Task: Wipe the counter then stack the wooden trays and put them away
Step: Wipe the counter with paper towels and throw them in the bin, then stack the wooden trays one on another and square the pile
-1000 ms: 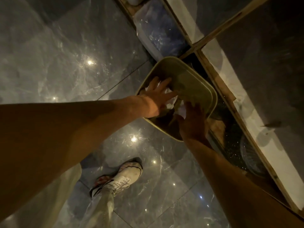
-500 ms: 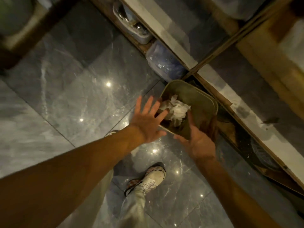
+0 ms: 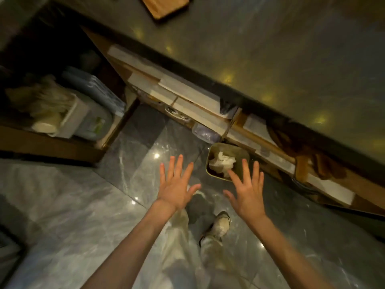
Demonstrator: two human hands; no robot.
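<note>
My left hand and my right hand hover empty over the floor, fingers spread. Just beyond my right fingertips a green bin stands on the floor against the counter base, with crumpled white paper inside. The dark grey counter runs diagonally across the upper right. One corner of a wooden tray lies on it at the top edge.
Open shelves under the counter hold containers and boards. A low shelf unit at left holds plastic tubs. My shoe and trouser leg stand on the glossy marble floor.
Both hands have pulled back out of the bin, leaving the white paper in it. The view has risen, so the bin looks smaller and the countertop and tray have come into sight.
</note>
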